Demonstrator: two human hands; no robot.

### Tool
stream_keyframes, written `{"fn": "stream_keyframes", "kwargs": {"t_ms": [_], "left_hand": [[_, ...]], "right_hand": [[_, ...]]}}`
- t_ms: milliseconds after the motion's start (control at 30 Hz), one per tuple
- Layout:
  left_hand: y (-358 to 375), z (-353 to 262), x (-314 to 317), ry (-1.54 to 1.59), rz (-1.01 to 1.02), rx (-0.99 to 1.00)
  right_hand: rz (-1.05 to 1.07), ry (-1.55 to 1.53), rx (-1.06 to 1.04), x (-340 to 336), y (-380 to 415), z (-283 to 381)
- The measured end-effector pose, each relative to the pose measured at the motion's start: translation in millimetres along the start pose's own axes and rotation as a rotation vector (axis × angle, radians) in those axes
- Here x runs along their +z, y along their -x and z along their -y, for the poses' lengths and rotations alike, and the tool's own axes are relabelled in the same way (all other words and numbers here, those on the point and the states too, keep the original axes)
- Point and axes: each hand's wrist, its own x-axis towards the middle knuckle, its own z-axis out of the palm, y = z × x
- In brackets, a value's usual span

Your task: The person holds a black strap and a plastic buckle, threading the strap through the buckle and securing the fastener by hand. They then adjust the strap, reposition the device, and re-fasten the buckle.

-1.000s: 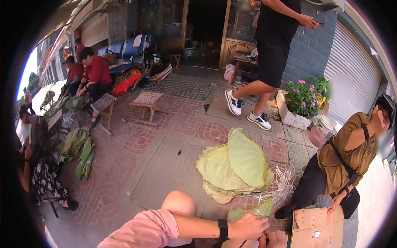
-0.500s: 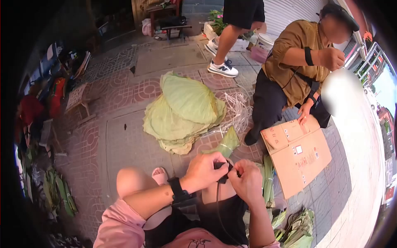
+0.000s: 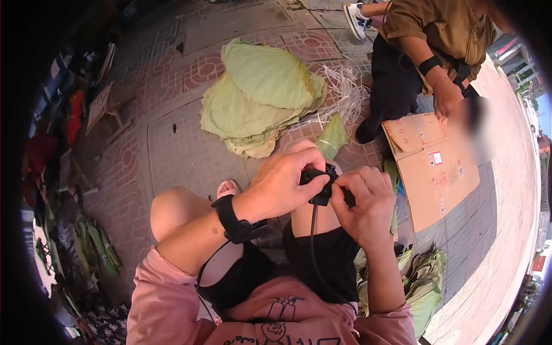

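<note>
A small black device with a cable (image 3: 319,185) is held over my knee. My left hand (image 3: 279,181) pinches it between thumb and fingers, with a black band (image 3: 234,221) on the wrist. On the device's other side, my right hand (image 3: 366,204) has its thumb and fingertips closed against the edge. What kind of device it is cannot be made out. The cable runs down over my black shorts. Just beyond the hands stands a wrapped green leaf bundle (image 3: 333,137), and farther off lies a stack of large flat green leaves (image 3: 267,77).
White plastic strips (image 3: 345,92) lie tangled beside the leaf stack. A person in a brown top (image 3: 440,29) sits at the right, a hand on a flattened cardboard box (image 3: 440,178). Folded leaves (image 3: 422,282) lie at lower right, with more leaf bundles (image 3: 95,244) at left.
The view has tilted down, so my hands and the leaves sit higher. Both hands stay on the black device. The seated person's raised hand has dropped towards the cardboard.
</note>
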Motion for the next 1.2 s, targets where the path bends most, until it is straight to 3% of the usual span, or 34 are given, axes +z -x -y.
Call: {"fn": "stream_keyframes", "kwargs": {"t_ms": [200,300,400,500,733,900,1133,1200], "left_hand": [[-1.9,11.8,10.4,0.169,0.005,-0.160],[-2.6,12.5,10.6,0.266,0.042,-0.323],[1.9,-1.6,3.7,0.126,0.057,-0.221],[7.6,-8.3,-7.5,-0.149,0.091,0.046],[7.2,-28.0,-16.2,-0.092,0.130,-0.004],[7.2,-22.9,-14.2,-0.181,0.176,-0.050],[18.1,-22.6,-8.5,-0.531,0.011,0.183],[19.3,-21.5,-10.1,-0.610,0.017,0.220]], "right_hand": [[-0.090,-0.131,0.341,31.0,7.4,-3.2],[0.006,-0.456,0.586,34.8,11.3,-12.4],[0.095,-0.739,0.628,21.1,15.7,-18.7],[0.104,-0.596,0.502,12.0,20.0,-15.9],[0.114,-0.320,0.166,-10.3,4.0,7.0],[0.128,-0.162,0.080,-7.0,6.2,8.9],[0.064,0.036,0.005,3.7,10.0,20.6],[0.068,0.027,0.071,7.5,7.9,27.1]]}}
